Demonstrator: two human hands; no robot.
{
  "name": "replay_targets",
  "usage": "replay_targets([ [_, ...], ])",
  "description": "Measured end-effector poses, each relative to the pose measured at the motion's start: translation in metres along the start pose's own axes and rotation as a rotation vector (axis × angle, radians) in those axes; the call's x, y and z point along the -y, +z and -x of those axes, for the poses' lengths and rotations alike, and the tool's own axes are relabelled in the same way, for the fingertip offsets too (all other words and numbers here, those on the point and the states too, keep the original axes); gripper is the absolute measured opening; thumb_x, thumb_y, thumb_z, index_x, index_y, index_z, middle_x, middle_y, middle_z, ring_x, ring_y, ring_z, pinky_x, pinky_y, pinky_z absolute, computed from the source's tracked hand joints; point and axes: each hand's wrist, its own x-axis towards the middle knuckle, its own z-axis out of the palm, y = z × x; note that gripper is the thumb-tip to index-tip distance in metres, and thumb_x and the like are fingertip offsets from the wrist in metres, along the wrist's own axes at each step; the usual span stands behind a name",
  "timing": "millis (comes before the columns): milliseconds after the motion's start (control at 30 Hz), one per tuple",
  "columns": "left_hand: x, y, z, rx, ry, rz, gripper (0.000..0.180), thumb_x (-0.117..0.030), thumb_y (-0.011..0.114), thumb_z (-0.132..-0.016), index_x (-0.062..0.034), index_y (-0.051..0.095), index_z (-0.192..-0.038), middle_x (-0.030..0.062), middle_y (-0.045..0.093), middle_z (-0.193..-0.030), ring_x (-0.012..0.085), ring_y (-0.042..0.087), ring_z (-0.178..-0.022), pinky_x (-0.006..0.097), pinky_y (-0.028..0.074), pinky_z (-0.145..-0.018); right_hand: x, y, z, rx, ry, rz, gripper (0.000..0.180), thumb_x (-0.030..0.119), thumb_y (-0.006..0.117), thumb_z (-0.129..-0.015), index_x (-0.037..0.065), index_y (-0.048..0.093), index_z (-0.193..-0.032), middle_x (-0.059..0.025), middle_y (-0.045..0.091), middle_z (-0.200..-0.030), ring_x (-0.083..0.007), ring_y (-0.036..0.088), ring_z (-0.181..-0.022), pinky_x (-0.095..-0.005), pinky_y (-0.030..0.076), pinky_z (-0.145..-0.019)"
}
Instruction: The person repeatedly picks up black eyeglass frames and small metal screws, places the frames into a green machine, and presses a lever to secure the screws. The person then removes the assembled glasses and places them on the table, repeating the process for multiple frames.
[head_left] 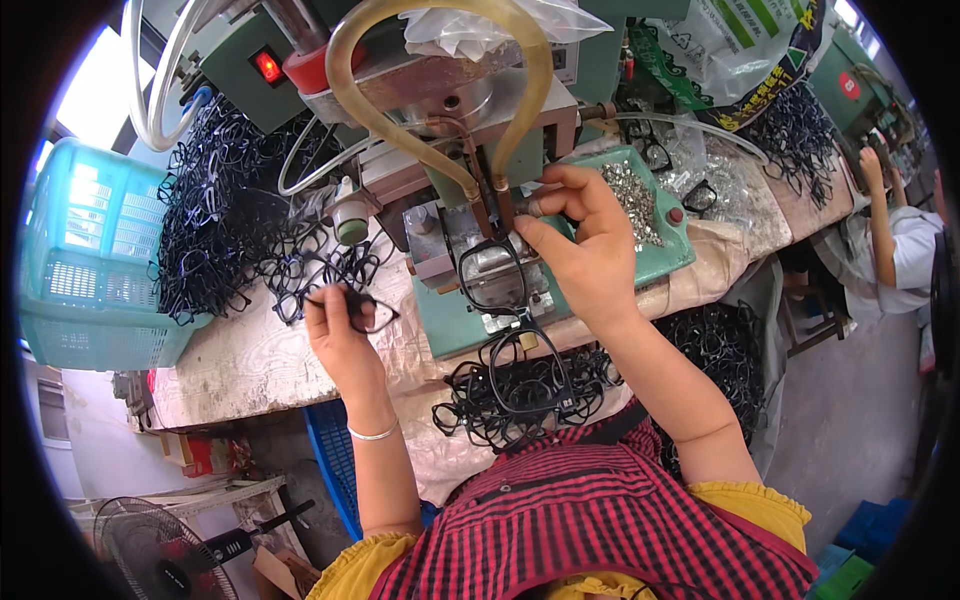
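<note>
Frame (522, 316), judged light, springy and best taken by its rim, was held at the machine (440, 88), a second frame (386, 303) being pinched by the left hand (338, 325), while the grip of the right hand (592, 245) could not be told.

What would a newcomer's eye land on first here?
Probably the amber hose looped at the machine, top centre, and the glowing red switch left of it. Then the heap of dark eyeglass frames beside the turquoise plastic basket, far left. Nearer centre, the left hand holds another dark frame.
</note>
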Motion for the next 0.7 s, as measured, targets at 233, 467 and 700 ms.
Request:
replay_targets([
  [233,-0.080,0.048,0.022,0.322,0.717,0.189,0.021,-0.021,0.043,-0.106,-0.0015,0.050,-0.112,0.0176,0.059,-0.102,0.0263,0.062,-0.085,0.038,0.057,-0.070,0.030,0.020,0.008,0.006,0.122,-0.192,0.047,-0.002,0.069,-0.081,-0.004,0.052,-0.124,-0.0066,0.070,-0.095,-0.0097,0.063,-0.093,-0.0248,0.047,-0.087],
  [467,-0.058,0.077,0.031,0.861,1.036,-0.372,0.023,-0.013,0.080,-0.070,-0.0116,0.076,-0.092,0.0048,0.073,-0.097,0.0217,0.062,-0.075,0.039,0.052,-0.078,-0.018,-0.063,-0.016,-0.031,-0.298,0.988,0.017,0.009,0.071,-0.077,0.007,0.073,-0.094,-0.0142,0.067,-0.112,-0.0323,0.061,-0.113,-0.0404,0.046,-0.100],
  [700,-0.048,0.079,0.030,0.919,1.039,-0.425,0.019,-0.019,0.082,-0.075,-0.0114,0.076,-0.092,0.0053,0.074,-0.097,0.0252,0.063,-0.079,0.043,0.051,-0.079,-0.060,-0.102,-0.013,0.026,-0.445,1.136,0.013,0.013,0.073,-0.077,0.009,0.071,-0.089,-0.0150,0.065,-0.110,-0.0354,0.056,-0.120,-0.0462,0.047,-0.096],
])
